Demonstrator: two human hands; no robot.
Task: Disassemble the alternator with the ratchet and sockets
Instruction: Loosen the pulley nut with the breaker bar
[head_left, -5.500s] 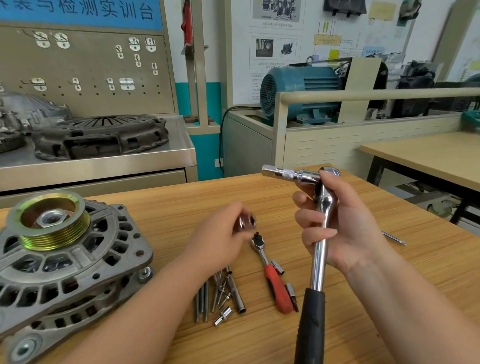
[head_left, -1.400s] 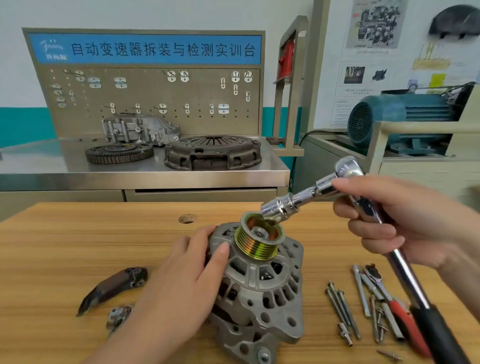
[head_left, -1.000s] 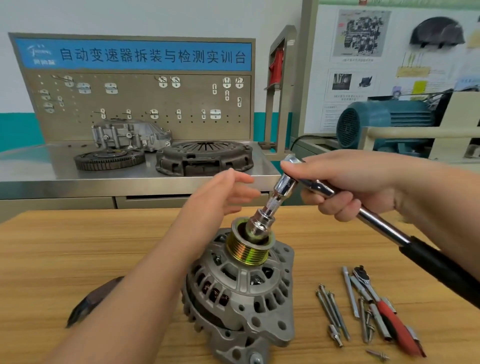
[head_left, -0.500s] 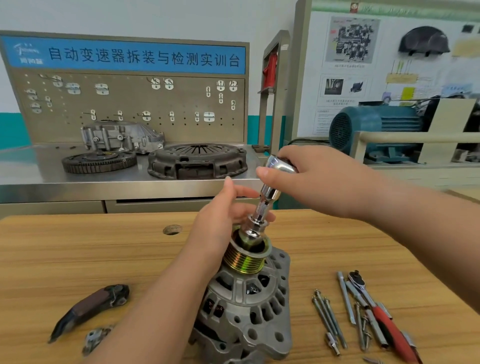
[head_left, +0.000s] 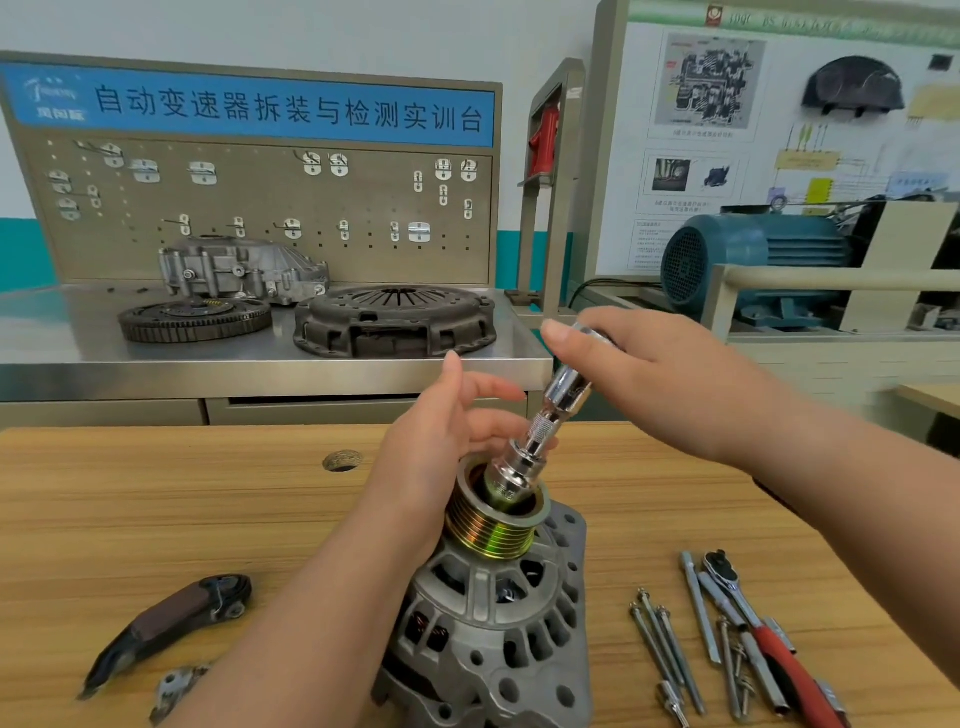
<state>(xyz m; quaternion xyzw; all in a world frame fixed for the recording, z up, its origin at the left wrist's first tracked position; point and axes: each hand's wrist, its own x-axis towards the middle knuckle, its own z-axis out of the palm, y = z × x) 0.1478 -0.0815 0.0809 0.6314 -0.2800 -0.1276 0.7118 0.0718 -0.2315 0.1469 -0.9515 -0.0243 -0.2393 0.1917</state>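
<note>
The grey alternator (head_left: 498, 634) stands on the wooden table (head_left: 156, 519), its brass-coloured pulley (head_left: 491, 530) facing up. A chrome socket (head_left: 511, 480) sits inside the pulley, joined by a short extension to the ratchet head (head_left: 569, 389). My right hand (head_left: 660, 379) grips the ratchet head from above; the handle is hidden behind my hand and arm. My left hand (head_left: 447, 441) rests against the pulley's left side with fingers straight, fingertips near the socket.
Long bolts (head_left: 665, 644), loose sockets and a red-handled ratchet (head_left: 769, 639) lie at the right front. A dark removed part (head_left: 171, 623) lies at the left front. A steel bench with a clutch cover (head_left: 395, 322) and flywheel stands behind the table.
The socket has gone from above the pulley down into it. My left hand left the alternator body and came up beside the pulley. My right hand slid up over the ratchet head.
</note>
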